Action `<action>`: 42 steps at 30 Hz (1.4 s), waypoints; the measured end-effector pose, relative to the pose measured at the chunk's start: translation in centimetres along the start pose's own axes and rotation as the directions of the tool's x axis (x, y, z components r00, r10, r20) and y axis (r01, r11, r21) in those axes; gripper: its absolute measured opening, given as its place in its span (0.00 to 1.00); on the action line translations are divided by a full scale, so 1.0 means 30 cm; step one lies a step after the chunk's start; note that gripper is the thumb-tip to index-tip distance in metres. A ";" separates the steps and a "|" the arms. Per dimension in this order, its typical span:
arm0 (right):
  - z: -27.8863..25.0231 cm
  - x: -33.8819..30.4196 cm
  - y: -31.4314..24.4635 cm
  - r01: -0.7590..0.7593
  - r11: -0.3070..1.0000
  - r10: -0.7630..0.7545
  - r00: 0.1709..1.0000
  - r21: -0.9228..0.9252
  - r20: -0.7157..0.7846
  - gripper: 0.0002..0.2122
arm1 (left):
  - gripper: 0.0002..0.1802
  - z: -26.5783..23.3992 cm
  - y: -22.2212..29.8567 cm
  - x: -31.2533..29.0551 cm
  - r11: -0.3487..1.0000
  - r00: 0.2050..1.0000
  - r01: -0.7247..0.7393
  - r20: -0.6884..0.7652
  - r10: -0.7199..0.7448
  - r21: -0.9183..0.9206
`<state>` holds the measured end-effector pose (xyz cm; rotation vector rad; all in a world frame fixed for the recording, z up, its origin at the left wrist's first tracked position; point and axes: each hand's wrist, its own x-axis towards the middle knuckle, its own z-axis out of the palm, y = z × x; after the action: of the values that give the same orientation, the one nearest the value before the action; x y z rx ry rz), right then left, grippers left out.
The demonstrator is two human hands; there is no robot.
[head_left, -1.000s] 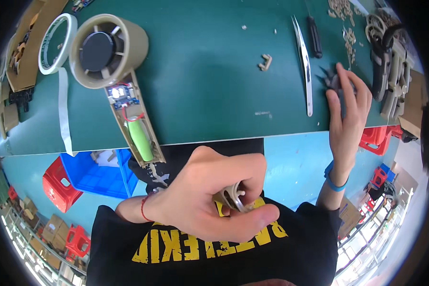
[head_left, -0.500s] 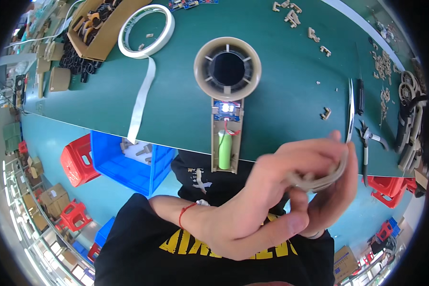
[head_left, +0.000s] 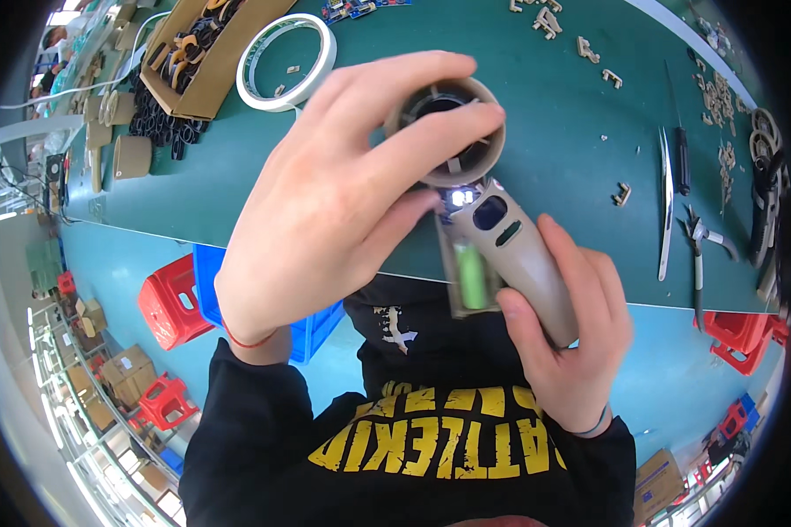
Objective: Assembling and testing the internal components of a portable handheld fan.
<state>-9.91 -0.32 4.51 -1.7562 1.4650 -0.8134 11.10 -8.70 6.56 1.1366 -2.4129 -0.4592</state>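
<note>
A beige handheld fan [head_left: 493, 156] stands at the table's near edge, its round spoked head uppermost. My left hand [head_left: 316, 202] grips that head, fingers across the ring and thumb by the lit circuit board [head_left: 460, 198]. Below the board, a green battery [head_left: 472, 277] shows in the open handle tray. Between thumb and fingers of my right hand [head_left: 580, 325] is a beige handle cover [head_left: 536, 272] with a dark oval window and a slot. The cover lies tilted beside the tray, its upper end close against the fan head. Whether its edge has seated is unclear.
A white tape roll [head_left: 329, 57] and an open cardboard box [head_left: 198, 107] of parts sit at the far left. Tweezers [head_left: 665, 211], a screwdriver [head_left: 682, 167], cutters [head_left: 698, 255] and small beige clips [head_left: 622, 193] lie right. Below are a blue crate [head_left: 312, 334] and red stool [head_left: 167, 303].
My left hand has moved from the lower right onto the fan head. My right hand has brought the cover up against the fan's handle, which now leans slightly. The view has shifted a little.
</note>
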 end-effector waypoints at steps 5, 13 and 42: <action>-0.006 0.014 0.036 0.104 0.967 -0.119 0.992 -0.233 -0.051 0.24 | 0.33 0.044 -0.003 -0.013 0.998 0.994 0.064 -0.092 -0.063 0.009; -0.016 0.037 0.054 0.141 0.939 -0.160 0.987 -0.314 -0.033 0.24 | 0.36 0.035 -0.010 -0.016 0.986 0.989 0.128 -0.063 -0.135 -0.105; -0.041 0.012 0.074 -0.386 0.706 0.199 0.913 0.594 0.356 0.22 | 0.53 0.180 -0.095 -0.031 0.738 0.933 -0.337 -0.316 0.175 -0.585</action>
<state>-12.08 -1.08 3.36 -1.0075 1.0525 -0.7574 10.70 -9.12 0.41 0.5065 -1.9154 -0.8968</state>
